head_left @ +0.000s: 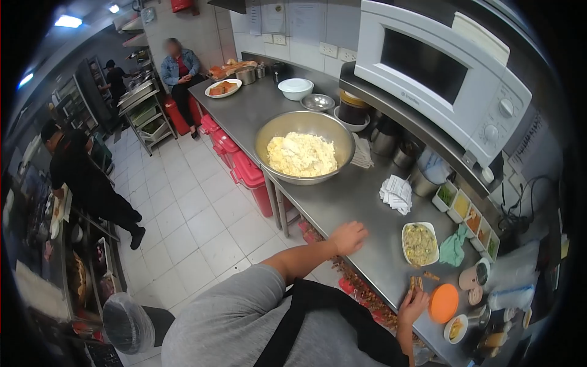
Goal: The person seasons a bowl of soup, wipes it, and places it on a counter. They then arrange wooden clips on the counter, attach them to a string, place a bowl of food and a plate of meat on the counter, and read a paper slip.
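My left hand (350, 237) rests on the steel counter's front edge, fingers loosely bent with nothing visible in them. At the right, my right hand (414, 306) pinches a small brown food piece (417, 282) at its fingertips. Another brown piece (431, 276) lies beside it. A white square bowl (420, 244) of pale, chunky mixture stands just behind. An orange round lid (443, 303) lies right of my right hand. Farther back is a large metal bowl (306, 153) holding a yellow-white crumbly mixture.
A green cloth (453, 246), condiment trays (460, 206) and folded papers (396, 194) lie on the counter. A white microwave (440, 67) sits on the shelf above. One person (92, 171) stands at the left; another (181, 70) sits behind. Red bins (254, 177) stand below.
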Motion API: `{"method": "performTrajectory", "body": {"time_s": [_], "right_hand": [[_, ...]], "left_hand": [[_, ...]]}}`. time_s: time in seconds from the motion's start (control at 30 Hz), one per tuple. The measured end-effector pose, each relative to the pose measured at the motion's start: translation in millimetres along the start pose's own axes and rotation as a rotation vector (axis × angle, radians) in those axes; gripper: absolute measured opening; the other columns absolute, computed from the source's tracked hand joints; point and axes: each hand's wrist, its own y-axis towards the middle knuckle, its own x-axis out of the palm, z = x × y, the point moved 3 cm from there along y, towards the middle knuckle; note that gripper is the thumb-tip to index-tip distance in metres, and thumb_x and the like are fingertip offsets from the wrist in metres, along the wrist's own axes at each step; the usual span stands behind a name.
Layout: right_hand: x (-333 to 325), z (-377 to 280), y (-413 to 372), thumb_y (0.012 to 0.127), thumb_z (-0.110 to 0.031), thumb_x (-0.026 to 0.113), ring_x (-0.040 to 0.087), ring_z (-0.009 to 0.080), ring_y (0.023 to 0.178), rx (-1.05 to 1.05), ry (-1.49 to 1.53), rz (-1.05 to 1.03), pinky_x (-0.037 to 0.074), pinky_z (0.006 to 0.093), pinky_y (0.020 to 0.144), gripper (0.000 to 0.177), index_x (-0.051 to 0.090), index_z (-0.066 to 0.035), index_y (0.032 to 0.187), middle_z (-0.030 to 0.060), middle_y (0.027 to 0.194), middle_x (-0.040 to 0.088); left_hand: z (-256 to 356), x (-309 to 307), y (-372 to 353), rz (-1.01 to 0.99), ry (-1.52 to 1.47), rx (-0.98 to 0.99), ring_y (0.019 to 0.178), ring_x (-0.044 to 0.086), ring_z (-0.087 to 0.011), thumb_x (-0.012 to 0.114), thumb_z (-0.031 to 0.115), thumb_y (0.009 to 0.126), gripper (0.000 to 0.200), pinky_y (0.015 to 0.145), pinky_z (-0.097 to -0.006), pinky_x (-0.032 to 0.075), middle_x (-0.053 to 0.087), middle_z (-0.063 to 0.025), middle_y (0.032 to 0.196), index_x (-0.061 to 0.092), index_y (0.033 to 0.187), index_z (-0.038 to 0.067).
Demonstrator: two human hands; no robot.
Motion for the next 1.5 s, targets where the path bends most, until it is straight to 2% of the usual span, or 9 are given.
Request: {"method": "performTrajectory", "body": {"time_s": [0.23, 0.83, 0.93, 1.03, 1.13, 1.27, 1.37, 1.47, 1.5], "right_hand": [[-1, -4, 2, 0.081, -0.013, 0.055, 0.046, 0.0341, 0.089, 0.015, 0.026, -0.026, 0.035, 0.0437, 0.080, 0.023, 0.056, -0.002, 0.101, 0.0159, 0.090, 0.051], [-3, 0, 2, 0.082, -0.012, 0.054, 0.047, 0.0349, 0.094, -0.002, 0.079, -0.013, 0.035, 0.0443, 0.083, 0.023, 0.055, 0.000, 0.101, 0.0165, 0.098, 0.052], [-4, -1, 1, 0.081, -0.013, 0.056, 0.048, 0.0343, 0.095, 0.020, 0.040, -0.009, 0.036, 0.0439, 0.083, 0.023, 0.056, -0.001, 0.100, 0.0159, 0.098, 0.053], [1, 5, -2, 0.079, -0.014, 0.057, 0.048, 0.0338, 0.094, -0.024, 0.023, 0.013, 0.037, 0.0430, 0.082, 0.023, 0.058, -0.002, 0.098, 0.0155, 0.097, 0.053], [-3, 0, -2, 0.078, -0.013, 0.058, 0.049, 0.0342, 0.090, -0.038, 0.018, -0.023, 0.039, 0.0428, 0.078, 0.021, 0.059, -0.001, 0.095, 0.0164, 0.094, 0.051], [1, 8, -5, 0.077, -0.014, 0.059, 0.049, 0.0329, 0.089, -0.036, -0.009, -0.071, 0.039, 0.0430, 0.079, 0.022, 0.060, -0.002, 0.095, 0.0141, 0.092, 0.053], [0, 11, -6, 0.079, -0.013, 0.058, 0.050, 0.0328, 0.088, -0.029, 0.033, -0.057, 0.040, 0.0416, 0.078, 0.019, 0.060, -0.002, 0.095, 0.0142, 0.090, 0.053], [-1, 19, -10, 0.084, -0.013, 0.056, 0.053, 0.0253, 0.080, 0.032, 0.240, 0.050, 0.044, 0.0343, 0.072, 0.016, 0.060, -0.002, 0.096, 0.0118, 0.089, 0.053], [0, 26, -13, 0.085, -0.013, 0.056, 0.053, 0.0217, 0.076, 0.126, 0.404, 0.081, 0.044, 0.0317, 0.069, 0.016, 0.060, -0.002, 0.097, 0.0100, 0.087, 0.053]], "left_hand": [[-3, 1, -4, -0.064, -0.018, -0.029, 0.095, 0.047, -0.0274, 0.058, 0.017, 0.074, 0.024, 0.079, -0.0397, 0.043, 0.049, -0.0091, 0.095, 0.052, 0.096, 0.009], [0, -2, -2, -0.053, -0.019, 0.008, 0.092, 0.046, -0.0271, 0.059, 0.018, 0.075, 0.024, 0.075, -0.0403, 0.042, 0.046, -0.0087, 0.092, 0.050, 0.096, 0.010], [-1, 3, -4, -0.082, -0.023, -0.014, 0.101, 0.045, -0.0283, 0.060, 0.019, 0.073, 0.030, 0.082, -0.0407, 0.041, 0.048, -0.0099, 0.100, 0.051, 0.100, 0.010], [8, -1, -18, -0.018, 0.082, 0.009, 0.117, 0.039, -0.0284, 0.060, 0.023, 0.077, 0.042, 0.092, -0.0436, 0.036, 0.044, -0.0104, 0.121, 0.049, 0.117, 0.012], [40, -5, -73, -0.026, 0.210, 0.002, 0.131, 0.025, -0.0266, 0.063, 0.031, 0.077, 0.061, 0.101, -0.0470, 0.027, 0.029, -0.0104, 0.141, 0.040, 0.131, 0.014], [83, -19, -189, -0.346, -0.110, 0.131, 0.125, 0.035, -0.0293, 0.059, 0.036, 0.080, 0.057, 0.099, -0.0453, 0.033, 0.038, -0.0149, 0.134, 0.043, 0.128, 0.011], [66, 29, -313, -0.691, -0.295, -0.129, 0.121, 0.039, -0.0294, 0.059, 0.038, 0.079, 0.055, 0.097, -0.0427, 0.035, 0.044, -0.0161, 0.128, 0.047, 0.125, 0.010], [16, 63, -451, -1.035, -0.251, -0.603, 0.117, 0.044, -0.0296, 0.060, 0.041, 0.079, 0.054, 0.096, -0.0400, 0.036, 0.049, -0.0172, 0.122, 0.050, 0.122, 0.008], [2, 63, -483, -1.057, -0.248, -0.708, 0.115, 0.046, -0.0297, 0.060, 0.041, 0.079, 0.054, 0.096, -0.0392, 0.037, 0.051, -0.0176, 0.120, 0.052, 0.120, 0.008]]}}
